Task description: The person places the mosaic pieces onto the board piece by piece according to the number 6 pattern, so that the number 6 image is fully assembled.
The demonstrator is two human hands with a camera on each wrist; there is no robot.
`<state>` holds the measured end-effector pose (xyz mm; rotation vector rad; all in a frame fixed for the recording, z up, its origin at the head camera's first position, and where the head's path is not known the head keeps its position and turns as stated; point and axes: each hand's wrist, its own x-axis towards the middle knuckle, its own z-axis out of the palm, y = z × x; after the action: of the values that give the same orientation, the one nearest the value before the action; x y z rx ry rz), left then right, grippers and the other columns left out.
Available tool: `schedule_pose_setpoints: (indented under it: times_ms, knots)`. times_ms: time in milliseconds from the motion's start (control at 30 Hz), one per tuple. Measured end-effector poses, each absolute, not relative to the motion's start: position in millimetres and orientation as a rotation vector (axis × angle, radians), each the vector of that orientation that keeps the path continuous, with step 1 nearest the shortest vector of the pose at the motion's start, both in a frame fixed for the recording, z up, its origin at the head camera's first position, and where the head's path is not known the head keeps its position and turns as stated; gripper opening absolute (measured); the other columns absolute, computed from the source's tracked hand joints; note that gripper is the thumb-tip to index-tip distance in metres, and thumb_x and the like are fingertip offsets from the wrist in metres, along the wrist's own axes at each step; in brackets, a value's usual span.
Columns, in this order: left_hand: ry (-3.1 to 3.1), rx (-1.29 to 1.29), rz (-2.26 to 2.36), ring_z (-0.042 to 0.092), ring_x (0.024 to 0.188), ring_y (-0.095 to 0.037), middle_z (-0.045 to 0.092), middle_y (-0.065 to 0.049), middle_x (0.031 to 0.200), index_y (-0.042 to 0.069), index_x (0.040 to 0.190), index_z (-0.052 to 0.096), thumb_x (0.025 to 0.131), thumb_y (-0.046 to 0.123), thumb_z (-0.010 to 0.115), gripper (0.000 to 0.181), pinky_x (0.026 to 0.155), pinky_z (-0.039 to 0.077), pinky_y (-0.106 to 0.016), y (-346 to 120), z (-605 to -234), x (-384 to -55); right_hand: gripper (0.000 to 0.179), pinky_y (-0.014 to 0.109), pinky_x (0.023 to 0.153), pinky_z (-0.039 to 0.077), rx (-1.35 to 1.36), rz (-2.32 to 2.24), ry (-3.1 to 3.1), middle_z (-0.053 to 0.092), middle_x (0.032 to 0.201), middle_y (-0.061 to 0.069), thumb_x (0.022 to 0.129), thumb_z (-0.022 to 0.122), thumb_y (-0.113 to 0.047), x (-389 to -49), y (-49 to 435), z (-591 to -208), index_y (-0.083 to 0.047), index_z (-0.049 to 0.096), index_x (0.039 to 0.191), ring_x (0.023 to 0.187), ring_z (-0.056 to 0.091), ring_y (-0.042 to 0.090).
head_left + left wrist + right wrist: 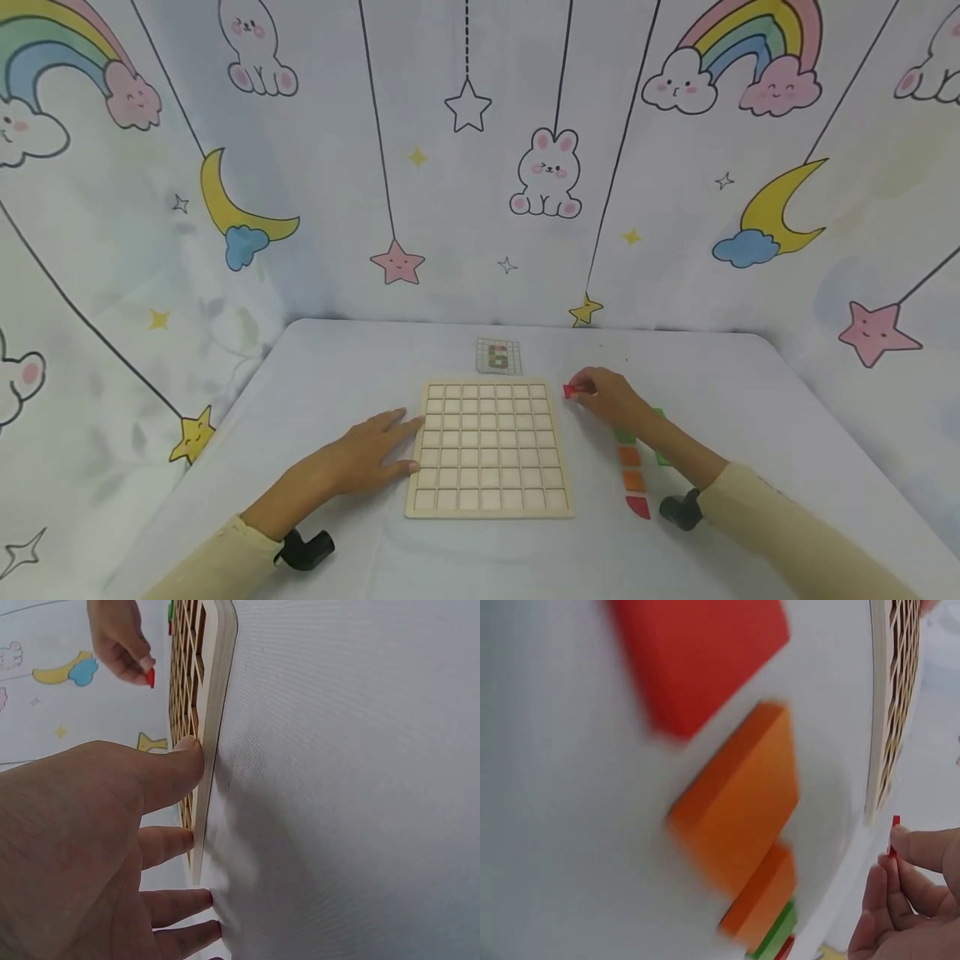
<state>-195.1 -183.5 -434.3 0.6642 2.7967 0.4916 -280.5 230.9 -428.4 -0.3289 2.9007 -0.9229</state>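
A pale wooden grid board with bare square cells lies in the middle of the table. My left hand rests at its left side, thumb and fingers spread, the thumb touching the edge. Off the board's upper right corner, my right hand pinches a small red tile between thumb and fingertips. In the right wrist view the red tile stands on edge in the pinch, above the table. Its full shape is hard to tell.
Right of the board runs a column of tiles: a green tile, orange tiles and a red tile with a curved side. More green pieces lie partly behind the right forearm. A pattern card lies beyond the board.
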Motion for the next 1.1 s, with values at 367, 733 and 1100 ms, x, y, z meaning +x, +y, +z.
schedule_pose_setpoints:
  times_ms: [367, 733, 1100]
  knots:
    - [2.787, 0.64, 0.499, 0.032, 0.154, -0.05, 0.032, -0.027, 0.168, 0.016, 0.164, 0.04, 0.104, 0.048, 0.065, 0.072, 0.122, 0.029, -0.069, -182, -432, -193, 0.021, 0.047, 0.099, 0.056, -0.417, -0.9, 2.876, 0.071, 0.11, 0.008, 0.099, 0.072, -0.009, -272, 176, -433, -0.001, 0.071, 0.118, 0.106, 0.065, 0.025]
    - [2.794, 0.65, 0.496, 0.032, 0.154, -0.05, 0.032, -0.027, 0.168, 0.017, 0.164, 0.04, 0.104, 0.048, 0.065, 0.072, 0.123, 0.029, -0.068, -182, -435, -194, 0.016, 0.054, 0.098, 0.049, -0.448, -0.836, 2.938, 0.07, 0.105, 0.006, 0.098, 0.075, -0.012, -269, 142, -436, -0.005, 0.075, 0.112, 0.106, 0.066, 0.027]
    - [2.798, 0.644, 0.469, 0.032, 0.154, -0.05, 0.031, -0.026, 0.168, 0.017, 0.165, 0.039, 0.104, 0.049, 0.064, 0.073, 0.122, 0.029, -0.069, -182, -433, -193, 0.013, 0.062, 0.099, 0.047, -0.571, -0.795, 2.974, 0.071, 0.103, 0.008, 0.097, 0.074, -0.008, -265, 129, -433, -0.003, 0.078, 0.108, 0.107, 0.067, 0.03]
